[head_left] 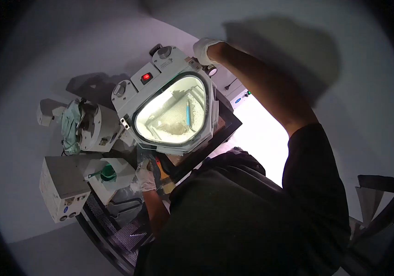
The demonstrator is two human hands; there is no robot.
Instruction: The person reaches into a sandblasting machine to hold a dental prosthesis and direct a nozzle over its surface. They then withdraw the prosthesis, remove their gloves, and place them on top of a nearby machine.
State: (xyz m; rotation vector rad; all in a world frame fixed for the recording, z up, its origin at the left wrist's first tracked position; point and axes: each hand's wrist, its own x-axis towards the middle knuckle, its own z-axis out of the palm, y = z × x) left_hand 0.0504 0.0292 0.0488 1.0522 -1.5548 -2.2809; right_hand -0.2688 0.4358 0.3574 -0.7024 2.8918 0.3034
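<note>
A white blasting cabinet (128, 108) with a lit, rounded triangular window (171, 110) stands in front of me. Behind the glass lies a blue pen-like tool (188, 113) on a perforated floor with pale grit. My right hand (205, 50), in a white glove, is raised at the cabinet's upper right corner, near a metal latch; its fingers are mostly hidden. Below the cabinet, my gloved left hand (146, 177) has its fingers drawn together, and what they hold, if anything, does not show. Beside it lies a brush with an orange handle (162, 170).
Left of the cabinet stands another white machine (100, 129) with a greenish cloth (71, 126) draped on it. Below is a grey box unit (63, 184) with knobs, next to a green cup (108, 173). A bright white surface (261, 138) is at right.
</note>
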